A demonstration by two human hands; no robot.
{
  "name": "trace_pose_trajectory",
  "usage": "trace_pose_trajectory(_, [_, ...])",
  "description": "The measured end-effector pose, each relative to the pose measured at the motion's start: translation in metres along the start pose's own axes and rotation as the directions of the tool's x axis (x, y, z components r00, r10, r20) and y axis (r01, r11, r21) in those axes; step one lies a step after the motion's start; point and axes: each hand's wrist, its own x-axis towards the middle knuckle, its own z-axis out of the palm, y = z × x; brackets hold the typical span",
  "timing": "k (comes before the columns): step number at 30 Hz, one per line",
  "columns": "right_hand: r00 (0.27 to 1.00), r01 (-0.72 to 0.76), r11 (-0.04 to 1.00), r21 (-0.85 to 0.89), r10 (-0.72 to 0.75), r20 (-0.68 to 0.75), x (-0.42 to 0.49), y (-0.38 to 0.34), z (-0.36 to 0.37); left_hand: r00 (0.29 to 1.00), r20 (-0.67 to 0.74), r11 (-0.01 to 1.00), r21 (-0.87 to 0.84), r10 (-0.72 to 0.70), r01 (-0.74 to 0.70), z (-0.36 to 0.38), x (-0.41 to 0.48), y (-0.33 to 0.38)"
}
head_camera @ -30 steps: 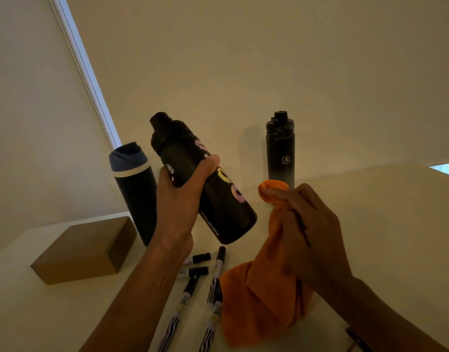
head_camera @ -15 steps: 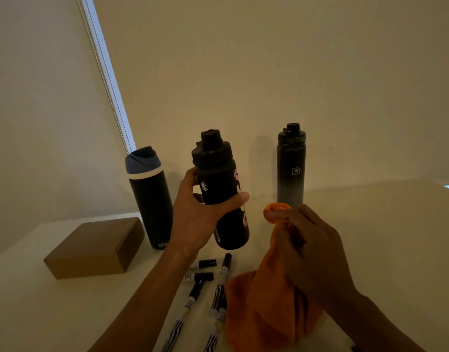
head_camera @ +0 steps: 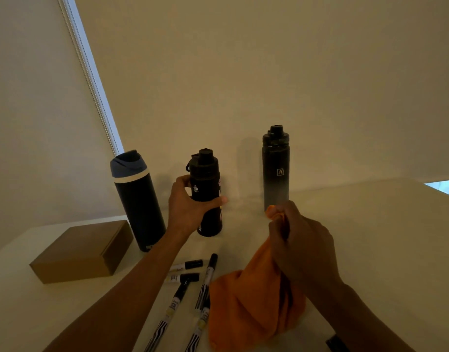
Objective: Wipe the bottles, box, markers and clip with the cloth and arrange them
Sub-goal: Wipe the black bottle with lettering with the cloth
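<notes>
Fingers (head_camera: pixel 216 200) of left hand (head_camera: pixel 186 212) grip middle bottle (head_camera: pixel 205 179); markers (head_camera: pixel 205 283) cut off below.

Our left hand (head_camera: pixel 188 212) grips middle bottle (head_camera: pixel 205 174), upright. Left of grip: blue-lidded bottle (head_camera: pixel 137 204). Near side of grip: markers (head_camera: pixel 185 278). Right of grip: our right hand (head_camera: pixel 302 245) clutching cloth (head_camera: pixel 249 306).

Three dark bottles (head_camera: pixel 275 174) upright, brown box (head_camera: pixel 78 252) left, markers (head_camera: pixel 205 283) beside orange cloth (head_camera: pixel 249 306).

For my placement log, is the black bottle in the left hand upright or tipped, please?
Upright: the black bottle stands vertical, cap on top, with the left hand gripping its middle.
</notes>
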Motion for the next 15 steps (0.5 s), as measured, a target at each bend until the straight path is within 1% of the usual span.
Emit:
trace_pose_trajectory(4, [0.999, -0.039, 0.999, -0.035, 0.04, 0.017, 0.004, 0.007, 0.0, 0.999, -0.027, 1.0, -0.008, -0.017, 0.017, 0.013, 0.002, -0.007])
trace_pose_trajectory(8, [1.0, -0.025, 1.0, -0.012, 0.025, -0.013, 0.005, 0.006, -0.001, 0.999, -0.041, 0.999, -0.031, -0.032, 0.031, 0.019, 0.002, -0.015])
trace_pose_trajectory(12, [0.998, -0.043, 0.999, 0.008, 0.043, -0.052, 0.005, 0.005, 0.0, 1.0, 0.01, 1.0, -0.012, -0.022, 0.022, 0.02, -0.001, -0.018])
trace_pose_trajectory(15, [0.996, -0.055, 0.998, 0.02, 0.057, -0.066, 0.005, 0.006, 0.003, 0.996, 0.052, 0.998, 0.019, -0.067, 0.066, 0.011, -0.007, -0.02])
